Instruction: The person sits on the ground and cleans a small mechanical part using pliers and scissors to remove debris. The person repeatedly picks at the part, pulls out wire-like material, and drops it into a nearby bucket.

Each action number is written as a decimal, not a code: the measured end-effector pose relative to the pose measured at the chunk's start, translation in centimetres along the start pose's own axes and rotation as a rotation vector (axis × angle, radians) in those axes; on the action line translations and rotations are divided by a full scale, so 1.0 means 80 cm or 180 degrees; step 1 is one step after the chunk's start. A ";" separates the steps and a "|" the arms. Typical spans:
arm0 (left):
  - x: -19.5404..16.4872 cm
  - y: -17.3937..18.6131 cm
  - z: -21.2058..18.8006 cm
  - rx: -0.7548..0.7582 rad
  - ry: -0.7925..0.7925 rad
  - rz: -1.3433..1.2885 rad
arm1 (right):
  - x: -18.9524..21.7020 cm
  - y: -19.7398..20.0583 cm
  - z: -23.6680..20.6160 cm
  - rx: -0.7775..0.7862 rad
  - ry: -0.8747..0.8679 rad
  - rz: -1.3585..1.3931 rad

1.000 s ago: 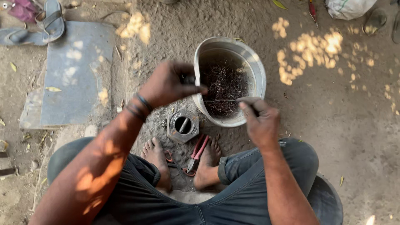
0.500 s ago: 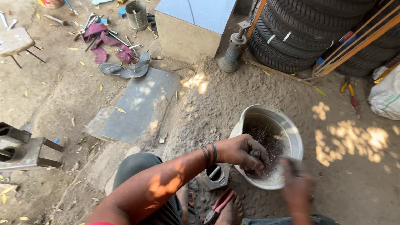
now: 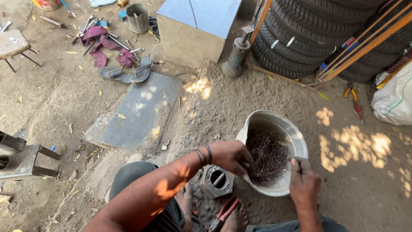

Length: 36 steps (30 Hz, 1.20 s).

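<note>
A round metal bowl (image 3: 296, 137) sits tilted on the sandy ground and holds a tangle of dark thin wires (image 3: 268, 157). My left hand (image 3: 229, 157), with dark bands on the wrist, reaches into the bowl's near side with fingers closed among the wires. Over the bowl's front rim, my right hand (image 3: 304, 182) pinches a thin wire piece. A hexagonal metal block with a round hole (image 3: 216, 181) lies just left of the bowl, by my feet. Red-handled pliers (image 3: 224, 212) lie between my feet.
Stacked tyres (image 3: 326, 38) and long orange rods stand at the back right, with a white sack (image 3: 395, 101) and red-yellow pliers (image 3: 352, 96) nearby. A blue-topped box (image 3: 195, 25), a small jack (image 3: 235, 58), a flat slab (image 3: 139, 114), sandals, scattered tools and a metal frame (image 3: 19, 157) lie left.
The view has tilted up and left, bringing the tyres and box into sight. My left hand has stayed in the bowl among the wires; my right hand has risen to the bowl's rim.
</note>
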State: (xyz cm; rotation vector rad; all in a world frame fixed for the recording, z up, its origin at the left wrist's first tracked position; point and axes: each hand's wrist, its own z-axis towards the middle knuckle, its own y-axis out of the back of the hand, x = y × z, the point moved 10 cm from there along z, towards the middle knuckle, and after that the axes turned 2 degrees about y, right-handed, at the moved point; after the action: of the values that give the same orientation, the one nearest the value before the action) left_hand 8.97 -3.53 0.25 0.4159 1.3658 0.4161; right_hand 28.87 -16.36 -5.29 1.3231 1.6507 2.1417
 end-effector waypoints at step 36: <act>0.021 0.006 0.024 -0.0414 0.0834 -0.0957 | 0.055 -0.135 -0.051 0.0796 0.0827 0.0070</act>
State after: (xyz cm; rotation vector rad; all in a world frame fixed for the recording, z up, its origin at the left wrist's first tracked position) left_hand 11.07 -2.35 -0.66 0.0454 1.6164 0.3148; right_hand 19.20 -12.55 -11.93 1.1629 2.0713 2.2599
